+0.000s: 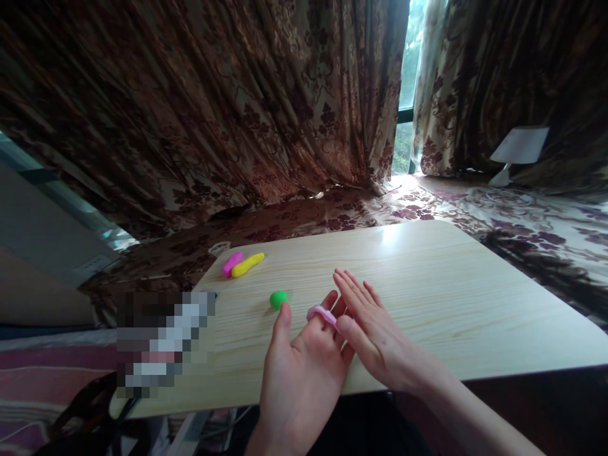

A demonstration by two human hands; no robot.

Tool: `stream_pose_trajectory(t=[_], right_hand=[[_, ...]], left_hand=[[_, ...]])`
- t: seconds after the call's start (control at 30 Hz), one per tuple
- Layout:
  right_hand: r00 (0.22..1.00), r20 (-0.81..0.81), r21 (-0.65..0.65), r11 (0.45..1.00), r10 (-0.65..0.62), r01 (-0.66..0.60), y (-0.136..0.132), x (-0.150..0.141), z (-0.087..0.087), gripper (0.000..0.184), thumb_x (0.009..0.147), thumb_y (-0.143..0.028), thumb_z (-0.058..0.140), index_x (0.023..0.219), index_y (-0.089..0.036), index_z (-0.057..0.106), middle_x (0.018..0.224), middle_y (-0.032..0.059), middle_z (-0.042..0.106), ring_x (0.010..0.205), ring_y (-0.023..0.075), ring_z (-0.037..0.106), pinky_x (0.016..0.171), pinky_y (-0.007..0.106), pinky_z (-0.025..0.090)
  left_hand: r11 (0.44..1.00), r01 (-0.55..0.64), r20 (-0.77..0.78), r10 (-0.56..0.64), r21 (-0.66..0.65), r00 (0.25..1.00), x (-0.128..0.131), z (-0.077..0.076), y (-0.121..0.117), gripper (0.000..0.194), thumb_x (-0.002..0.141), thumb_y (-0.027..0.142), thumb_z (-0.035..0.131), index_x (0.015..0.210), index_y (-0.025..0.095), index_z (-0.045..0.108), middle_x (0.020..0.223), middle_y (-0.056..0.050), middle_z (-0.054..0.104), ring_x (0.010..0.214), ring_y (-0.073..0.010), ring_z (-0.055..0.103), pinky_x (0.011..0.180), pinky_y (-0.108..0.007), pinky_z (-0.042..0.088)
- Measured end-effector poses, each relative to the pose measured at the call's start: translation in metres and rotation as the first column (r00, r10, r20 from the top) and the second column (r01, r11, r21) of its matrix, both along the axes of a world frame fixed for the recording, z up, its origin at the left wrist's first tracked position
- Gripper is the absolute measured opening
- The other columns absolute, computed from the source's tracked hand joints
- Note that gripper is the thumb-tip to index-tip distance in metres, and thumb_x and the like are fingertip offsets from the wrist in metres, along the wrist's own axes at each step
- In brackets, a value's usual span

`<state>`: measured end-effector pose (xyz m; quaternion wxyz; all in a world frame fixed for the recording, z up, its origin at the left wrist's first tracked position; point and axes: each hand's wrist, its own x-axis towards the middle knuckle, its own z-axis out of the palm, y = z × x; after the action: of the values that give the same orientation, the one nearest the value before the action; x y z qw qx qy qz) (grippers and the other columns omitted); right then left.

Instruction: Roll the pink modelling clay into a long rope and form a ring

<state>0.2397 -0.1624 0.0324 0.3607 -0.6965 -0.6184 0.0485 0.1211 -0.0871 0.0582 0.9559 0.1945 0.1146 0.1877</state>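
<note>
A thin light-pink strip of modelling clay (322,313) lies across the fingers of my left hand (306,373), which is turned palm up with its thumb out to the side. My right hand (370,323) is flat, fingers straight, and slants over the left fingertips. Its thumb covers the right end of the strip, so that end is hidden. Just beyond my left thumb sits a green ball of clay (278,299) on the table. Farther back on the left, a magenta clay piece (232,264) lies against a longer yellow clay roll (247,265).
The pale wood-grain table (427,285) has rounded corners. A blurred-out object (166,342) covers its left edge. Behind are patterned curtains (285,95) and flowered fabric (342,218). A white lamp (520,147) stands at the back right.
</note>
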Motion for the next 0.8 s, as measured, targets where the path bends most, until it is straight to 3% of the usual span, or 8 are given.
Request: stream_pose_trajectory(t=[0.1, 0.2, 0.3, 0.4, 0.47, 0.57, 0.67, 0.8], right_hand=[[0.993, -0.113, 0.003, 0.999, 0.038, -0.038, -0.016, 0.008, -0.006, 0.060, 0.094, -0.037, 0.038, 0.146, -0.024, 0.011, 0.151, 0.0061, 0.018, 0.138, 0.0210, 0.015, 0.111, 0.047, 0.018], [0.976, -0.213, 0.142, 0.987, -0.046, 0.077, -0.020, 0.012, -0.017, 0.062, 0.086, -0.031, 0.055, 0.140, -0.024, 0.027, 0.144, 0.0088, 0.035, 0.132, 0.0245, 0.030, 0.107, 0.046, 0.027], [0.935, -0.338, 0.260, 0.945, -0.103, 0.198, -0.011, 0.019, -0.021, 0.057, 0.083, -0.020, 0.057, 0.135, -0.023, 0.034, 0.126, 0.0081, 0.054, 0.117, 0.0223, 0.049, 0.100, 0.041, 0.038], [0.936, -0.339, 0.272, 0.942, -0.097, 0.196, 0.000, 0.023, -0.018, 0.041, 0.084, -0.017, 0.056, 0.123, -0.023, 0.047, 0.103, 0.0043, 0.065, 0.096, 0.0200, 0.061, 0.087, 0.036, 0.046], [0.963, -0.238, 0.267, 0.945, -0.123, 0.187, 0.002, 0.020, -0.016, 0.022, 0.086, -0.016, 0.053, 0.107, -0.022, 0.057, 0.093, 0.0034, 0.067, 0.085, 0.0190, 0.062, 0.081, 0.034, 0.047], [0.995, -0.044, 0.144, 0.985, -0.085, 0.090, -0.003, 0.010, -0.015, 0.019, 0.086, -0.014, 0.051, 0.102, -0.022, 0.060, 0.095, 0.0037, 0.066, 0.086, 0.0197, 0.060, 0.079, 0.035, 0.046], [0.999, 0.027, -0.009, 1.000, 0.023, -0.022, -0.012, 0.002, -0.015, 0.025, 0.087, -0.019, 0.054, 0.111, -0.026, 0.058, 0.112, 0.0029, 0.061, 0.100, 0.0206, 0.056, 0.085, 0.036, 0.044], [0.995, 0.095, -0.036, 0.999, -0.016, 0.020, -0.008, -0.005, -0.012, 0.046, 0.092, -0.029, 0.044, 0.136, -0.020, 0.037, 0.141, 0.0076, 0.039, 0.128, 0.0219, 0.035, 0.106, 0.042, 0.029]], left_hand=[[1.000, -0.007, 0.020, 0.007, -0.009, 1.000, 0.003, 0.003, 0.010, 0.048, 0.090, 0.047, 0.037, 0.124, 0.016, 0.049, 0.134, -0.013, 0.048, 0.125, -0.0282, 0.043, 0.101, -0.048, 0.037], [0.998, 0.045, -0.001, -0.045, 0.032, 0.999, 0.016, 0.014, 0.027, 0.056, 0.087, 0.048, 0.042, 0.131, 0.013, 0.041, 0.136, -0.015, 0.044, 0.125, -0.0317, 0.043, 0.100, -0.051, 0.038], [0.989, 0.117, -0.002, -0.117, 0.093, 0.993, 0.033, 0.035, 0.045, 0.064, 0.086, 0.048, 0.045, 0.133, 0.007, 0.036, 0.136, -0.019, 0.044, 0.125, -0.0321, 0.043, 0.101, -0.047, 0.038], [0.987, 0.096, 0.024, -0.100, 0.132, 0.995, 0.041, 0.045, 0.055, 0.063, 0.087, 0.046, 0.045, 0.133, 0.004, 0.036, 0.136, -0.019, 0.044, 0.126, -0.0299, 0.042, 0.102, -0.043, 0.037], [0.993, 0.054, 0.008, -0.055, 0.103, 0.998, 0.037, 0.034, 0.055, 0.061, 0.088, 0.045, 0.044, 0.133, 0.005, 0.037, 0.137, -0.018, 0.043, 0.125, -0.0282, 0.043, 0.102, -0.041, 0.038], [0.999, 0.030, -0.071, -0.032, -0.035, 0.997, 0.021, -0.004, 0.042, 0.057, 0.091, 0.043, 0.039, 0.134, 0.006, 0.037, 0.139, -0.017, 0.042, 0.123, -0.0251, 0.045, 0.099, -0.037, 0.041], [0.991, 0.016, -0.067, -0.026, -0.135, 0.997, 0.003, -0.040, 0.026, 0.055, 0.093, 0.043, 0.034, 0.134, 0.007, 0.038, 0.140, -0.016, 0.039, 0.127, -0.0256, 0.040, 0.101, -0.038, 0.038], [0.975, -0.007, -0.054, -0.005, -0.222, 0.999, -0.007, -0.056, 0.018, 0.050, 0.094, 0.041, 0.032, 0.131, 0.009, 0.044, 0.137, -0.013, 0.046, 0.129, -0.0217, 0.038, 0.105, -0.035, 0.033]])
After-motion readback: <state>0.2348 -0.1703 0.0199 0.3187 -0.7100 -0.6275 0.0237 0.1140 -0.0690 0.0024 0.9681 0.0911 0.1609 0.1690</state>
